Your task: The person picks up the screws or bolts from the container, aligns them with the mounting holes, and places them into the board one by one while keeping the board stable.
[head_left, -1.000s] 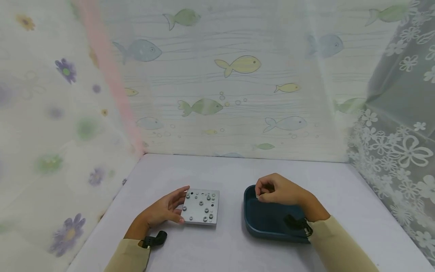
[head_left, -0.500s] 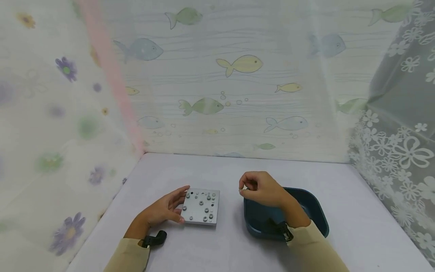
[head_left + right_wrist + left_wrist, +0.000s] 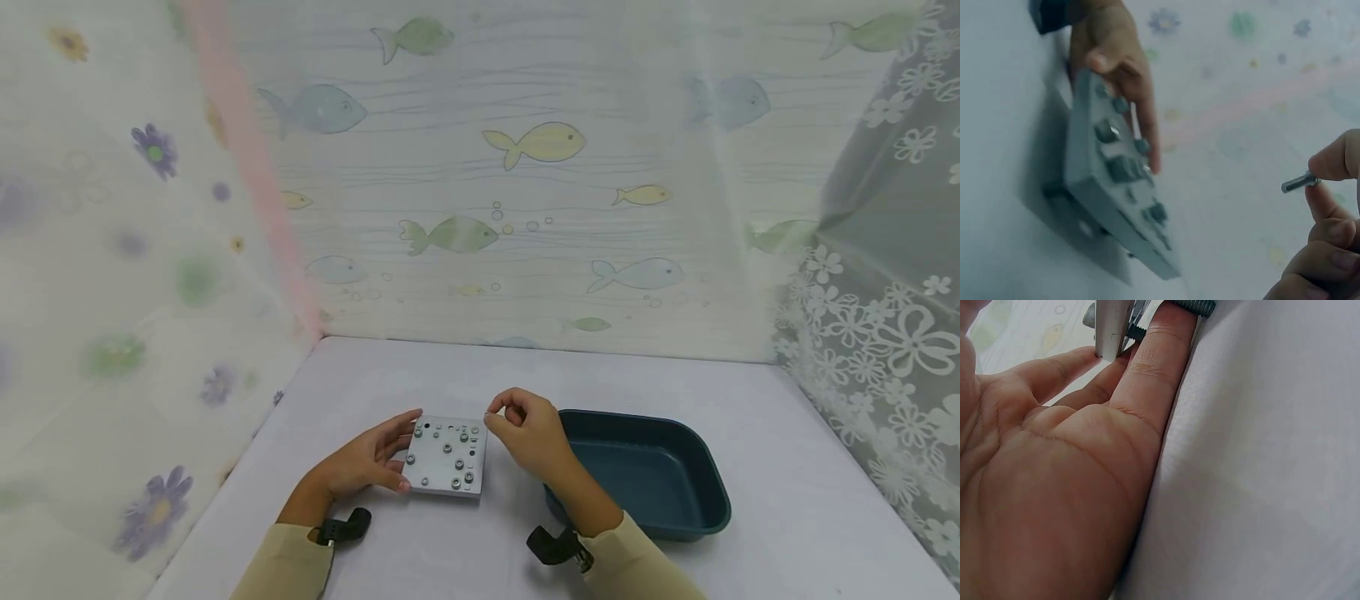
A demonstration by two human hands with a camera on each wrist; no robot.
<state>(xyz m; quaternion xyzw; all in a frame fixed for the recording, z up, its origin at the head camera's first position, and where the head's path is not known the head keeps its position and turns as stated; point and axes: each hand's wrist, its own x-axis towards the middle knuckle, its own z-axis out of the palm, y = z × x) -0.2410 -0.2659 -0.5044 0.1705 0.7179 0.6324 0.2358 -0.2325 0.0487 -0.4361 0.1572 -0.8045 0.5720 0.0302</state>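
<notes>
A square silver metal plate (image 3: 429, 457) with several socket-head screws in it lies on the left of the table. My left hand (image 3: 362, 460) grips its left side, thumb at the near corner and fingers at the far one. Threaded screw ends (image 3: 1200, 306) stick out under the plate in the left wrist view. My right hand (image 3: 536, 435) is above the plate's far right corner, pinching a small metal screw (image 3: 1298, 182) between thumb and forefinger. The screw's shank points away from the fingertips; in the head view it is almost hidden.
A dark blue tray (image 3: 716, 475) stands on the right of the white table (image 3: 420, 367), partly behind my right forearm. Fish-patterned cloth (image 3: 450, 167) hangs at the back, with flowered cloth (image 3: 150, 333) on the left and a lace curtain (image 3: 877, 317) on the right.
My right hand has come out from over the tray and moved left to the plate with the screw pinched. My left hand and the plate stay in place.
</notes>
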